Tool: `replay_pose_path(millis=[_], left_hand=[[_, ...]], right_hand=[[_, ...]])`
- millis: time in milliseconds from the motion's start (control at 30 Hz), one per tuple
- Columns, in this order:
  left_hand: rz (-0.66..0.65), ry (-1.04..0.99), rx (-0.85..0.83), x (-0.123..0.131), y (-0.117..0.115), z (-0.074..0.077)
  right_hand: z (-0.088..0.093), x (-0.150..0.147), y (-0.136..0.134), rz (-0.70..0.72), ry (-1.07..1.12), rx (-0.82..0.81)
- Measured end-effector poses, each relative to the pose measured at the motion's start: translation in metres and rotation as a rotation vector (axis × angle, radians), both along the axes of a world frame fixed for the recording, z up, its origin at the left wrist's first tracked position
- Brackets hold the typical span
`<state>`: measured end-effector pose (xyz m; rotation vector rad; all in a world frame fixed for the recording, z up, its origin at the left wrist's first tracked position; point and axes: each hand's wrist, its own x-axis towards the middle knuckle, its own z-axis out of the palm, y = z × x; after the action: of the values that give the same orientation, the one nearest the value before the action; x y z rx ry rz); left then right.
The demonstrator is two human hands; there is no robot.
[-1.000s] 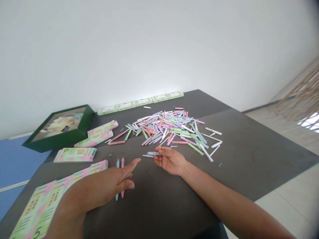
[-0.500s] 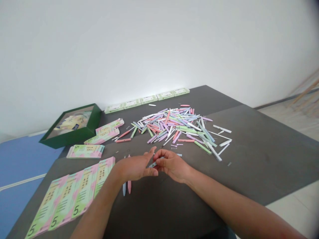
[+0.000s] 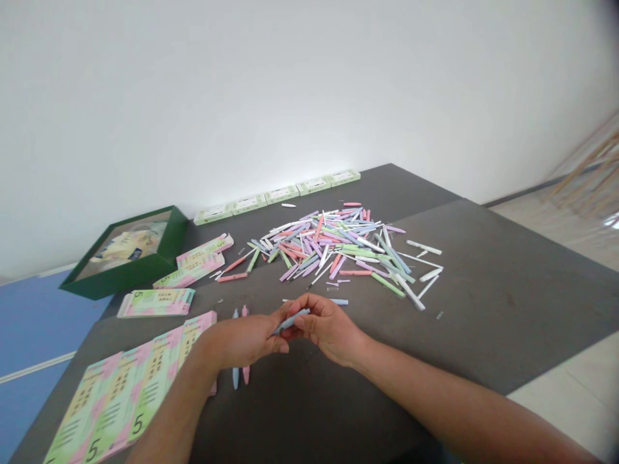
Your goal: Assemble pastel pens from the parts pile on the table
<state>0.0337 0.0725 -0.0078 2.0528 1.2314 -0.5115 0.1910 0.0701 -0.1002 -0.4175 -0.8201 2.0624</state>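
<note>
While a white wall (image 3: 290, 96) fills the upper half of the view, a dark grey table (image 3: 488, 303) spreads below it, with a blue floor mat (image 3: 39, 322) showing past its left edge. Along the table's far edge stand 5 pale green boxes (image 3: 275, 196) in a row. At the left sits a dark green open box (image 3: 123, 254) with printed material inside, and beside it lie 3 pink-and-green printed sleeves (image 3: 155, 303), each marked with a 5. A wider printed card strip (image 3: 120, 393) lies flat at the near left, partly under the left forearm. Mid-table spreads a loose heap of pastel pen parts (image 3: 329, 245) in pink, blue, green, lilac and white, crossing each other at all angles. Both hands are closed around a single pale blue pen barrel (image 3: 291, 321) above the table: the right hand (image 3: 329, 328) pinches it between thumb and fingers, and the curled left hand (image 3: 242, 341) grips its narrower end. Just below the left hand, a blue pen (image 3: 235, 377) and a pink pen (image 3: 246, 374) lie side by side, partly hidden by it. A short pale blue piece (image 3: 339, 301) lies near the right hand's knuckles.
</note>
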Motion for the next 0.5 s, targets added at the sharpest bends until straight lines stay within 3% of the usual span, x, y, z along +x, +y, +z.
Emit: replay_pose_path(millis=[200,500], left_hand=[[0.017,0.053,0.039,-0.009,-0.004,0.009],[-0.014,0.029,0.073,-0.018,-0.006,0.010]], right_hand=[[0.004,0.001,-0.003,0.011,0.074,0.013],[0.000,0.004,0.003,-0.044,0.055,-0.011]])
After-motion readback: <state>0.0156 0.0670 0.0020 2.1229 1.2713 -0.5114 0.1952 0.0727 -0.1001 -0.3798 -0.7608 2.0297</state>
